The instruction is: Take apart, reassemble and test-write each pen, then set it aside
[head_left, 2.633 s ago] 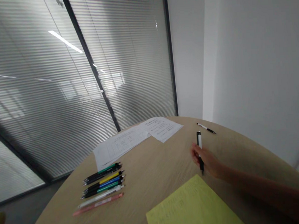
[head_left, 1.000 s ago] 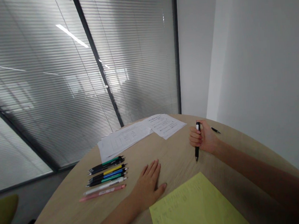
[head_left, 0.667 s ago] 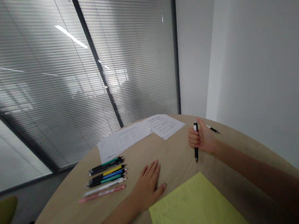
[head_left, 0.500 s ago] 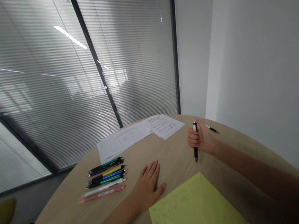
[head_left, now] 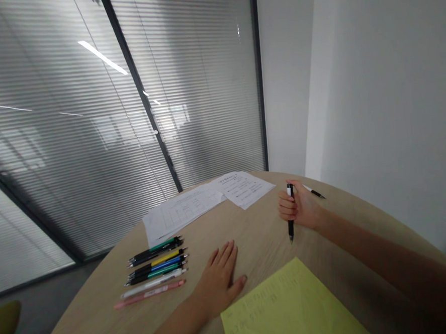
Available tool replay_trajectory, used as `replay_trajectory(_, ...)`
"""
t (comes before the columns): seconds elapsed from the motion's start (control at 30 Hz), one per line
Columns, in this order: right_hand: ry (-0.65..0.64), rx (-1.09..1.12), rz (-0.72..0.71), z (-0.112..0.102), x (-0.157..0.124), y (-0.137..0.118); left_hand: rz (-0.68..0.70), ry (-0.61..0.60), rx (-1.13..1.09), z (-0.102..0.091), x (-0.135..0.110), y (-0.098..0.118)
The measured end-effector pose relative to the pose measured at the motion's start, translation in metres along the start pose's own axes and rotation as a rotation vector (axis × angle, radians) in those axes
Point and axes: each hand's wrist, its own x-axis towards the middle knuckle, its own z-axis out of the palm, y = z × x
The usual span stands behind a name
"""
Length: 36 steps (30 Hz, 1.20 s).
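My right hand (head_left: 299, 205) is wrapped round a black pen (head_left: 290, 228), held upright with its tip pointing down at the table. The thumb lies at the pen's top end. My left hand (head_left: 218, 283) rests flat on the wooden table (head_left: 250, 236), fingers stretched out and holding nothing. Just right of it is a yellow sheet of paper (head_left: 292, 309) with faint handwriting. To the left of that hand, several pens lie side by side, among them a yellow and black pen (head_left: 163, 261), a white pen (head_left: 152, 283) and a pink pen (head_left: 149, 294).
Printed white sheets (head_left: 184, 209) overlap at the table's far side. A white and black pen (head_left: 315, 191) lies behind my right hand near the table's curved edge. Glass panels with blinds (head_left: 204, 112) and a pale wall (head_left: 385, 101) stand beyond. A yellow-green chair (head_left: 4, 321) shows at lower left.
My right thumb, raised beside the pen before, has come down onto the pen's top end. My left hand stays flat in place. The view has shifted slightly.
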Motion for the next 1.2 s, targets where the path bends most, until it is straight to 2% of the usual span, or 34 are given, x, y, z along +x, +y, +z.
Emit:
replay_trajectory(0.23,-0.017,-0.004,0.064,-0.013,0.008,0.003,-0.003,-0.021,0.005,-0.004,0.000,0.002)
replay_trajectory(0.4,0.052,-0.135,0.106,-0.028,0.015,0.003,-0.006,-0.015,0.011,-0.004,0.000,0.001)
replay_trajectory(0.47,0.142,-0.289,0.096,-0.037,0.017,0.004,-0.005,-0.014,0.014,-0.004,0.000,0.001)
replay_trajectory(0.57,0.346,-0.570,0.030,-0.055,0.019,0.006,-0.005,-0.008,0.010,-0.004,0.000,0.001)
replay_trajectory(0.83,0.650,-0.906,-0.129,-0.113,0.018,0.003,0.002,0.024,-0.001,0.001,0.001,-0.003)
replay_trajectory(1.0,0.759,-1.165,-0.219,-0.132,0.014,-0.006,-0.009,-0.007,0.015,-0.003,0.000,0.000)
replay_trajectory(1.2,0.807,-1.493,-0.146,-0.144,0.014,-0.008,-0.004,-0.003,0.015,-0.002,0.000,-0.001)
